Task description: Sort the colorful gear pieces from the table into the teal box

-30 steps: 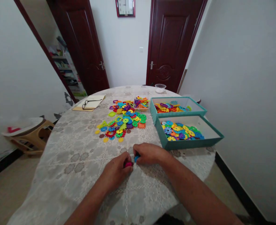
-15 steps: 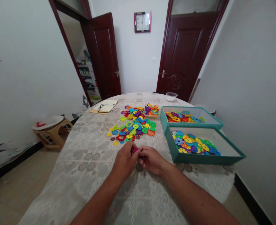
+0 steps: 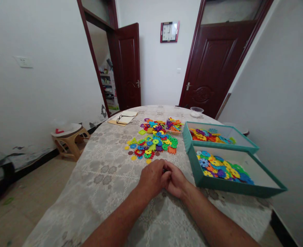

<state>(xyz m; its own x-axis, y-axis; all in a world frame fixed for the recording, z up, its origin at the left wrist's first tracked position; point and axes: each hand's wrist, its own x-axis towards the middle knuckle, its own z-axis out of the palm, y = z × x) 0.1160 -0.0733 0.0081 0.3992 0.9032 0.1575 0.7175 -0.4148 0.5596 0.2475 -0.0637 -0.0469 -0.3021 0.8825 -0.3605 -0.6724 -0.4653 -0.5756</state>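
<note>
My left hand (image 3: pixel 153 176) and my right hand (image 3: pixel 176 179) are pressed together just above the table, fingers curled in. Between them a small dark bit (image 3: pixel 165 170) peeks out; what they hold is mostly covered by the fingers. Ahead of the hands lies a loose heap of colourful plastic gear-shaped and flower-shaped pieces (image 3: pixel 155 141), in green, blue, yellow, red and purple. A square orange piece (image 3: pixel 171 150) lies at the heap's right edge, and a yellow disc (image 3: pixel 148 161) is nearest my left hand.
Two teal boxes with more pieces, a near box (image 3: pixel 234 189) and a far box (image 3: pixel 227 146), stand at the right. Behind the heap is a small filled tray (image 3: pixel 174 131). Glasses (image 3: pixel 119 119) rest on a notebook (image 3: pixel 131 115); a clear bowl (image 3: pixel 197 110) stands far back.
The hands have closed tighter together, and the magenta piece seen between the fingers before is now hidden. The view has swung slightly left, so everything appears further right.
</note>
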